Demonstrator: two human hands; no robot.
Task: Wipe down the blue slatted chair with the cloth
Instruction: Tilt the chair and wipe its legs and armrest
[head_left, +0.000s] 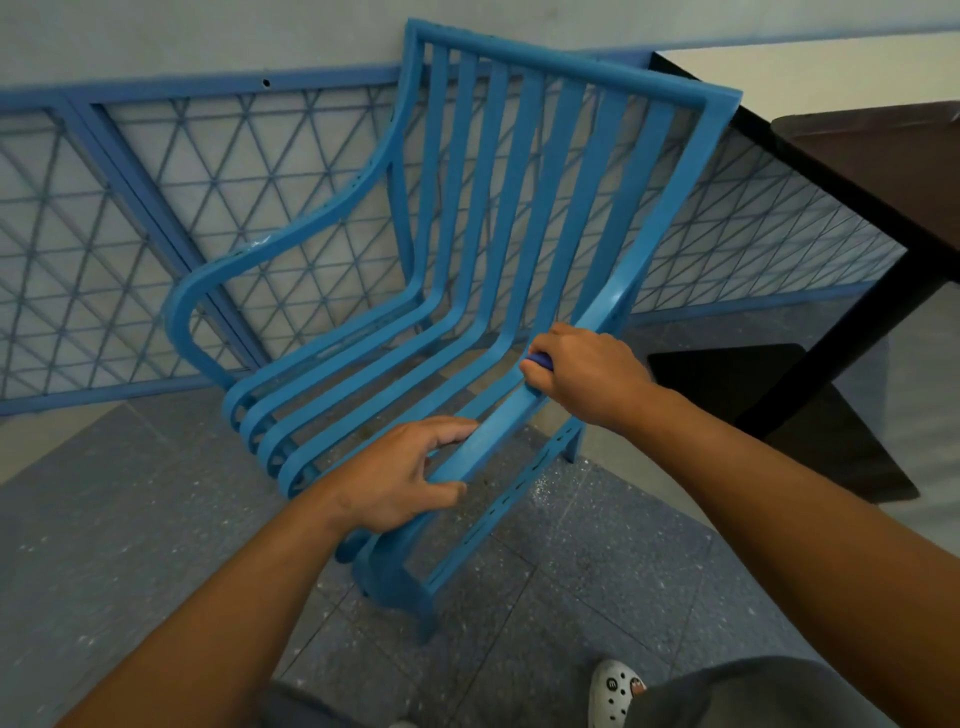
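Two hands: both are on the near armrest (498, 415) of the blue slatted chair (467, 270), one bracing and one wiping.
Chair position: it stands on the speckled grey floor (571, 561), its back close to a blue lattice railing (156, 208), turned so its near side faces the person.
Chair look: painted a uniform mid-blue, with long slats running down the back and curving into the seat, ending in rolled front edges; both armrests sweep in a curve, and the far one shows a pale scuff.
Cloth: only a small dark-blue bunch of the cloth (540, 360) shows, pressed against the armrest under the right hand.
Right hand: the right hand (582, 371) has its fingers curled tight around the cloth, likely so that the fabric wraps the rail as it is rubbed.
Left hand: the left hand (400, 478) clasps the same armrest lower down, thumb beneath and fingers over the top, apparently to steady the chair against the rubbing.
Progress: cannot tell which slats are already clean.
Surroundings: a dark table (883, 171) stands just beside the chair on the right; a white perforated clog (615, 691) shows at the bottom edge.
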